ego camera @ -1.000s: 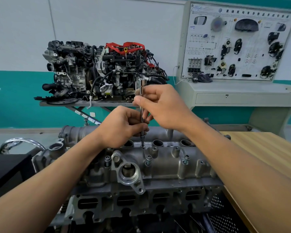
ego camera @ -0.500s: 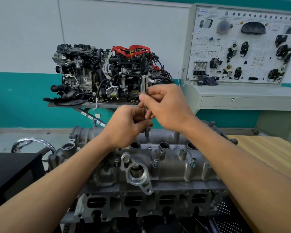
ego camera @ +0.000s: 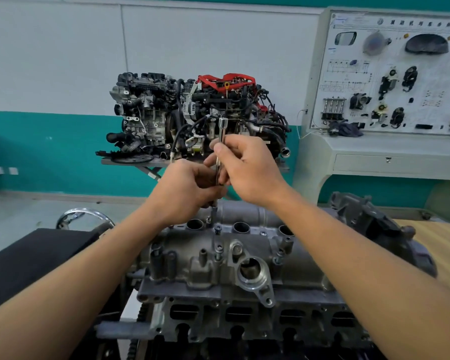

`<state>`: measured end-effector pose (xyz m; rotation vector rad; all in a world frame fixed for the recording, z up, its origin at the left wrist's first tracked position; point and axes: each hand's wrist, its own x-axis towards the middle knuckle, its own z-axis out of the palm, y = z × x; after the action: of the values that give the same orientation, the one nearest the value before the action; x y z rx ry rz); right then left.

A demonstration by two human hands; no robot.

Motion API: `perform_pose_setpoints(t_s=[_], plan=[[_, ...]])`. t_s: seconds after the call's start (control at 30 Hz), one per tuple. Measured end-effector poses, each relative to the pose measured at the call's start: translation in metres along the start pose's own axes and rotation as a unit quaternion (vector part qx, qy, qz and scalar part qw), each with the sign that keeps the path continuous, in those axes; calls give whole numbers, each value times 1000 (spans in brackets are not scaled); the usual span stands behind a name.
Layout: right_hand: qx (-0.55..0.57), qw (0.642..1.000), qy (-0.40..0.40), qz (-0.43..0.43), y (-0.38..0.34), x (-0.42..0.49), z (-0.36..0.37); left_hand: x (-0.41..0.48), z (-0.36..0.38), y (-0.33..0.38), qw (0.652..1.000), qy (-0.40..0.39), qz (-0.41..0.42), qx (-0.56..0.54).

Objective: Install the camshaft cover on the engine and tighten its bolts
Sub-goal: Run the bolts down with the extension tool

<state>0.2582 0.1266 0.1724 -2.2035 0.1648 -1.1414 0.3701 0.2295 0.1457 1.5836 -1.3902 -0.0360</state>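
Note:
The grey camshaft cover [ego camera: 244, 253] lies on top of the engine in front of me, with several bolts standing in it, one of them [ego camera: 218, 229] just below the tool. A slim chrome extension bar with a socket [ego camera: 220, 133] stands upright over the cover's far side. My right hand [ego camera: 247, 170] pinches the bar's upper shaft. My left hand [ego camera: 187, 190] grips its lower part, and the tip [ego camera: 214, 211] pokes out beneath the fingers, close above the cover.
A second, fully dressed engine [ego camera: 192, 118] sits on a stand by the wall. A training panel [ego camera: 390, 74] with car parts stands at the right. A wooden table [ego camera: 437, 245] lies to the right, a black surface [ego camera: 31, 261] to the left.
The view has shifted, so the engine sits further right and lower in frame. Both hands keep their hold on the bar, whose tip has moved from a nearer bolt towards the cover's far side.

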Motion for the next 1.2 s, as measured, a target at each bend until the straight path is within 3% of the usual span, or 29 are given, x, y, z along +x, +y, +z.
perform_pose_setpoints(t_s=[0.67, 0.83, 1.0, 1.2], plan=[[100, 991, 64, -60, 13, -19, 7, -4, 4, 0, 997, -33, 4, -76], [113, 990, 77, -35, 12, -18, 6, -3, 4, 0, 997, -49, -19, -62], [83, 986, 146, 13, 8, -10, 11, -2, -1, 0, 996, -29, -29, -75], [143, 989, -13, 37, 1, -7, -5, -5, -3, -4, 991, -108, -14, -77]])
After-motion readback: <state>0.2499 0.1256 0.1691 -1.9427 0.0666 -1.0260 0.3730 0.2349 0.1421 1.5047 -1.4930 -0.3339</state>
